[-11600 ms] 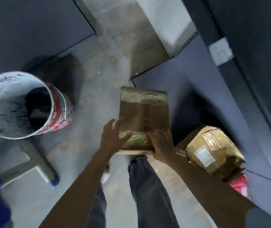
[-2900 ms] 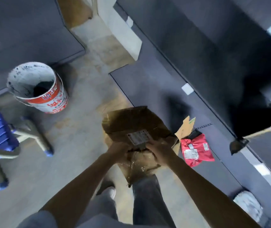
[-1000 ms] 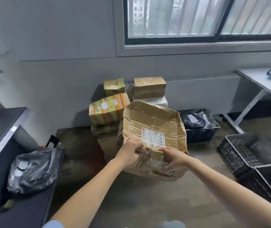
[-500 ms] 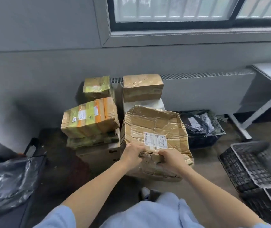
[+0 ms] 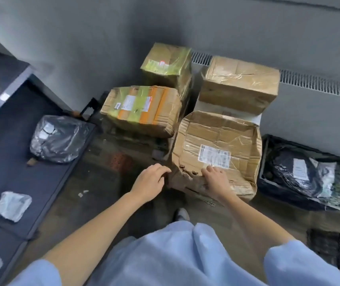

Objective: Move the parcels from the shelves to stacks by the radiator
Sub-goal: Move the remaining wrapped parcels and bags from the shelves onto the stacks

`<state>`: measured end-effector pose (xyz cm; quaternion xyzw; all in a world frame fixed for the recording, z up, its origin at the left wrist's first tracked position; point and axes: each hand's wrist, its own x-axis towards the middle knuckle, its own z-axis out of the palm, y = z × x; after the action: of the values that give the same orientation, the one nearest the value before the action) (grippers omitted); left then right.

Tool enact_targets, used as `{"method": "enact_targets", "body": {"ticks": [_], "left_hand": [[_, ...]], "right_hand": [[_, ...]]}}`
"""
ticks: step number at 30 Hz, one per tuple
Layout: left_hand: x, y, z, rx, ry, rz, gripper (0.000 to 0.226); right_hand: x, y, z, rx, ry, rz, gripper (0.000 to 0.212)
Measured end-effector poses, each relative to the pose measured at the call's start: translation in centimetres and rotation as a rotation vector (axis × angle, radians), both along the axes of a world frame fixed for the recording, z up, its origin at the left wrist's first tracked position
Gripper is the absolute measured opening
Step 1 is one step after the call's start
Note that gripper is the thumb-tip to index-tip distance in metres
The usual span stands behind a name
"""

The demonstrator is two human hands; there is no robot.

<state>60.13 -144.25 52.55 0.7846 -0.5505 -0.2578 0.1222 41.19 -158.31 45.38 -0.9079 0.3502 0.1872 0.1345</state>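
My right grip (image 5: 214, 178) lies flat, fingers spread, on the near edge of the crushed parcel (image 5: 216, 149), which stands on the floor leaning back against the stack by the radiator (image 5: 317, 83). My left grip (image 5: 150, 182) is loosely curled at the parcel's torn left corner, touching it at most; I can't tell if it pinches anything. Risk, as I judge it: the carton is creased and split at the bottom, so it may sag or slide forward once I let go, and a shove could tip the taped box (image 5: 142, 110) just left of it. Right of my grip, a black crate (image 5: 268, 182) holds dark plastic-wrapped parcels. Beyond, a plain brown box (image 5: 239, 85) sits on a white one, a green-taped box (image 5: 167, 65) behind. Far left, the shelf (image 5: 6, 157) carries a silver bag (image 5: 57, 139) and a small grey packet (image 5: 11, 205).
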Motion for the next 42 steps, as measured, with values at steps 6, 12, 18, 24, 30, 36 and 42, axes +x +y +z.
{"method": "enact_targets", "body": {"ticks": [6, 12, 18, 24, 30, 36, 42], "left_hand": [[0.6, 2.1, -1.1, 0.183, 0.036, 0.139, 0.035], [0.3, 2.6, -1.9, 0.352, 0.055, 0.095, 0.036], [0.1, 2.2, -2.6, 0.391, 0.068, 0.086, 0.033], [-0.7, 2.2, -3.6, 0.388, 0.110, 0.075, 0.031], [0.0, 2.7, -3.9, 0.428, 0.122, 0.107, 0.030], [0.8, 2.6, -4.1, 0.450, 0.154, 0.161, 0.030], [4.7, 4.6, -2.5, 0.518, 0.193, 0.227, 0.032]], "right_hand": [[1.2, -2.3, -3.5, 0.106, 0.051, 0.089, 0.037], [1.8, -3.4, -5.7, 0.124, 0.210, 0.020, 0.057], [2.5, -2.3, -6.5, 0.218, 0.305, -0.129, 0.078], [2.5, -1.8, -6.3, 0.227, 0.341, -0.114, 0.068], [2.5, -1.5, -5.3, 0.247, 0.328, 0.008, 0.074], [3.8, -1.0, -4.0, 0.236, 0.227, 0.009, 0.074], [7.7, -0.7, -2.5, 0.251, 0.037, -0.014, 0.052]]}}
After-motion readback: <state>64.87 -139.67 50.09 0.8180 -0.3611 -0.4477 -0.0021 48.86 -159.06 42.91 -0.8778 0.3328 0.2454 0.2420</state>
